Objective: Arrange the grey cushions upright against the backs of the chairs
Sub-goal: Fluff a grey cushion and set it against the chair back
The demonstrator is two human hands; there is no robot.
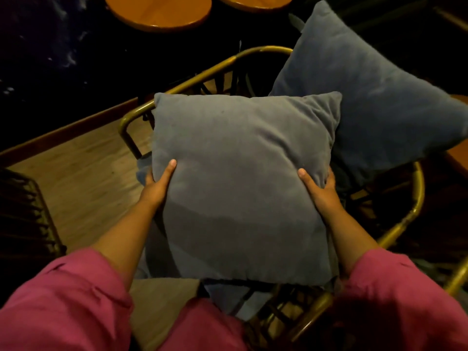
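Observation:
I hold a square grey cushion [240,186] over a chair with a curved brass-coloured frame [202,69]. My left hand [157,186] grips its left edge, thumb on the front face. My right hand [321,188] grips its right edge the same way. A second grey cushion [367,92] leans tilted at the back right of the chair, partly behind the one I hold. More grey fabric [228,297] shows beneath the held cushion, on the seat.
Two round wooden tabletops [157,13] [255,2] stand beyond the chair. Wooden floor [83,178] lies to the left, edged by a dark skirting. Another dark woven chair [22,216] sits at the far left. The brass frame [405,219] curves around on the right.

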